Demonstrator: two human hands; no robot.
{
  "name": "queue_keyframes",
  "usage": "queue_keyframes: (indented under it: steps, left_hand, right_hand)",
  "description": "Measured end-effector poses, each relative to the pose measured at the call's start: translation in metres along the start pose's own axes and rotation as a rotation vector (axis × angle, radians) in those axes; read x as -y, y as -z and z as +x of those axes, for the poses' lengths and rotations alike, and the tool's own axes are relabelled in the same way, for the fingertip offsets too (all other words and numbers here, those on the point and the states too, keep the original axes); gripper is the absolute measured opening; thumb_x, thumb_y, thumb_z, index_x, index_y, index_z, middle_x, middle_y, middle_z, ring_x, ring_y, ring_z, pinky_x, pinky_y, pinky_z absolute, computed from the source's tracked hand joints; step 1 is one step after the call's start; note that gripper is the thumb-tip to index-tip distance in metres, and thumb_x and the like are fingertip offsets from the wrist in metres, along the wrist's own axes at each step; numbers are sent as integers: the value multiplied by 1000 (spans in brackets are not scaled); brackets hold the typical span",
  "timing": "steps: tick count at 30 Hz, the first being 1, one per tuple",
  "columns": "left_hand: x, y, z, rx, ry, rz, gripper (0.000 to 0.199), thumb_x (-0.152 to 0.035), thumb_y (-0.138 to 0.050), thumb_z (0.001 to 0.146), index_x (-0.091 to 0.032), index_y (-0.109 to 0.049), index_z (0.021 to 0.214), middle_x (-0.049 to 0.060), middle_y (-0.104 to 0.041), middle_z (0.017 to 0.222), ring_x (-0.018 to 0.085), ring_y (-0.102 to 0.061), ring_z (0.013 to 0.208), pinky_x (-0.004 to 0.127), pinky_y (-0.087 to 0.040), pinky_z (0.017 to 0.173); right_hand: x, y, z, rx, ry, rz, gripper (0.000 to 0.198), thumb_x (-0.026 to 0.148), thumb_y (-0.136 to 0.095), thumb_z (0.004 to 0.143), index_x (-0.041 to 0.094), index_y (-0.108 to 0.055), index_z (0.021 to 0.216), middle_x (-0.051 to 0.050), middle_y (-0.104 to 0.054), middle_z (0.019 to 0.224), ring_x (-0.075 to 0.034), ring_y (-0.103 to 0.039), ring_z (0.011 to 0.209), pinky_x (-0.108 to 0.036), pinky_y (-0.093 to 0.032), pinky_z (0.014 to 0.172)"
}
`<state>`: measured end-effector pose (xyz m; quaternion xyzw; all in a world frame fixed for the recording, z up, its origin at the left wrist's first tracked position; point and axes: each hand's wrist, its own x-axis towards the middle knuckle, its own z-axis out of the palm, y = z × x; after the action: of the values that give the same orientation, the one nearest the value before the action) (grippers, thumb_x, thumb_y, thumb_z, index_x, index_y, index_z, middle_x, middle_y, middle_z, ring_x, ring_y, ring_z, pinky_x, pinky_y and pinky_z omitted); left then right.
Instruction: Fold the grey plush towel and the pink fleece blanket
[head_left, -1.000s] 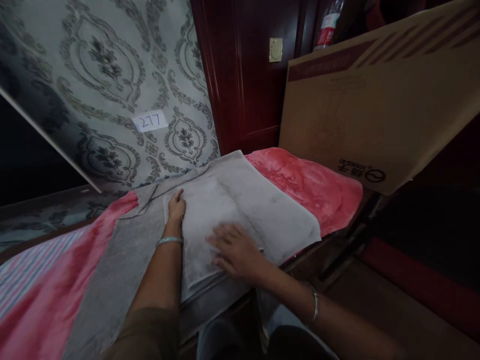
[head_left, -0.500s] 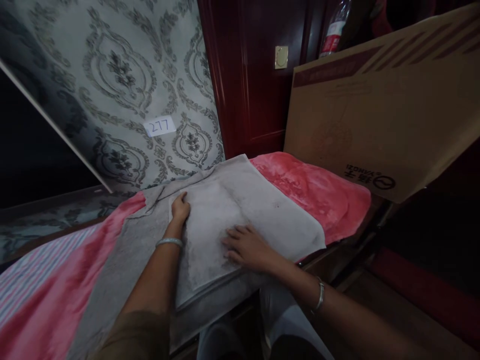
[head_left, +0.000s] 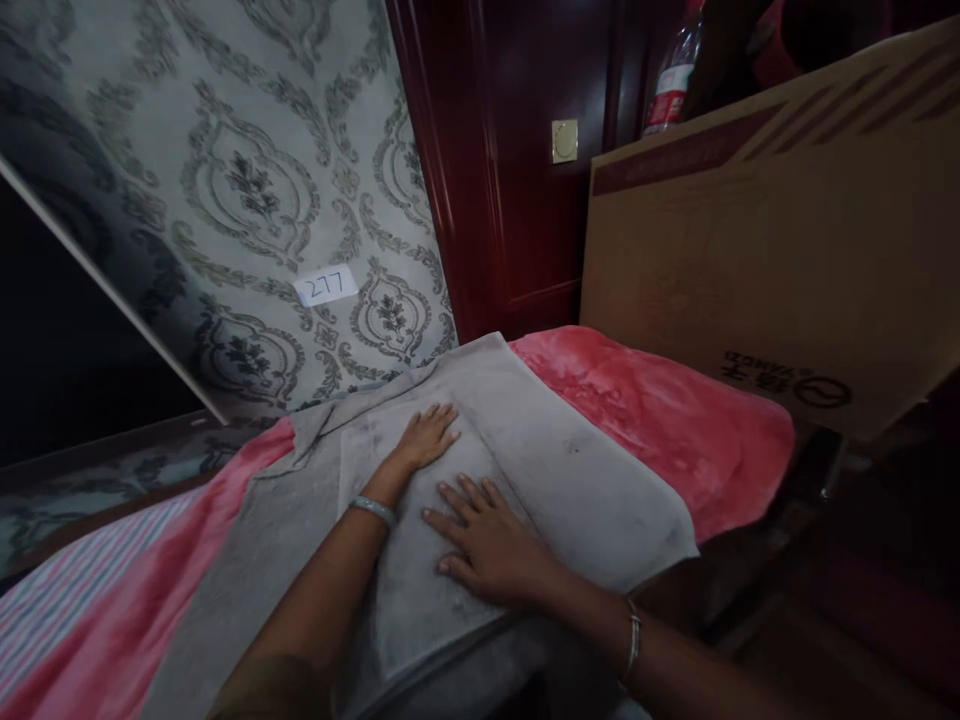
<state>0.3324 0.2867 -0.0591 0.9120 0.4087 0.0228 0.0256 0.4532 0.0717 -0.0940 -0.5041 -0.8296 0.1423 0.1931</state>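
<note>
A grey plush cloth [head_left: 592, 480] lies spread out, with one part folded over in the middle as a lighter flap [head_left: 420, 610]. My left hand [head_left: 426, 438] rests flat on the upper part of that flap, its fingers together and stretched out. Lower and to the right, my right hand [head_left: 487, 540] presses on the same fabric with its fingers spread. Neither hand grips anything. Beneath the grey cloth is a pink plush blanket [head_left: 660, 410], showing at the right and again along the left side.
A large cardboard box [head_left: 750, 260] leans at the right, with a plastic bottle [head_left: 670, 90] behind it. Striped fabric [head_left: 97, 550] shows at the far left. Patterned wallpaper bearing a paper label [head_left: 327, 285] and a dark red panel [head_left: 525, 200] stand behind.
My left hand has moved right from the flap's left edge, where its fingers were curled, and now lies flat. My right hand's fingers have spread wider. The view has shifted slightly.
</note>
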Motion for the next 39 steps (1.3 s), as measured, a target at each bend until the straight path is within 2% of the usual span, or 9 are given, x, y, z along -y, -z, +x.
queue_keyframes:
  steps: [2,8,10,14,20,24,29,36,39]
  left_hand:
    - [1,-7,7,74,28,20,65,-50,-34,100,-26,-32,160,7,-26,168,25,-19,157,51,-15,126]
    - [22,-8,23,46,210,48,73,-68,-32,95,-34,-31,160,5,-19,170,39,-13,156,69,-12,120]
    - [24,-6,30,35,300,46,75,-73,-33,92,-39,-32,158,5,-24,169,44,-22,153,70,-19,117]
    - [23,-10,40,-1,377,62,76,-73,-31,92,-36,-34,158,12,-37,164,45,-38,145,70,-24,115]
    - [27,-10,49,-39,377,27,74,-71,-40,91,-32,-44,154,16,-40,161,49,-37,144,75,-27,110]
    - [15,-11,60,-160,234,73,66,-57,-40,96,-24,-46,153,17,-35,164,44,-25,152,74,-15,117]
    - [7,-24,69,-13,176,-20,63,-50,-36,99,-27,-39,157,10,-31,166,34,-24,155,66,-21,121]
    - [2,-29,58,-174,156,26,60,-47,-36,100,-23,-43,154,14,-39,163,33,-31,152,62,-20,122]
    - [-8,-22,56,-113,183,38,62,-46,-32,101,-21,-38,157,16,-32,165,32,-25,155,62,-16,123]
  right_hand:
    - [-1,0,0,3,-4,11,67,59,-47,100,32,-34,160,-10,-16,170,-35,-5,157,-64,-9,123]
    - [-4,-4,-1,-8,3,45,67,58,-49,99,34,-34,160,-9,-16,170,-35,-4,157,-65,-10,123]
    - [-4,-3,-2,-14,8,50,67,59,-49,99,34,-35,159,-9,-16,170,-35,-4,157,-66,-10,123]
    - [-1,3,-4,-27,5,69,66,59,-47,100,33,-35,160,-9,-16,170,-35,-4,157,-64,-10,124]
    - [0,9,-5,-35,9,59,65,59,-46,101,32,-36,159,-8,-18,170,-33,-5,157,-63,-11,124]
    - [-2,8,-5,-50,14,40,65,60,-44,101,32,-36,159,-8,-19,170,-34,-5,157,-61,-10,125]
    - [-4,4,-4,-54,14,26,65,61,-41,101,32,-35,159,-9,-19,170,-33,-4,157,-61,-9,125]
    - [-3,5,-5,-67,13,24,63,60,-42,102,32,-37,158,-9,-22,169,-31,-6,157,-59,-11,125]
    - [-3,6,-5,-54,0,45,64,61,-43,101,32,-37,158,-8,-22,170,-32,-6,157,-60,-10,125]
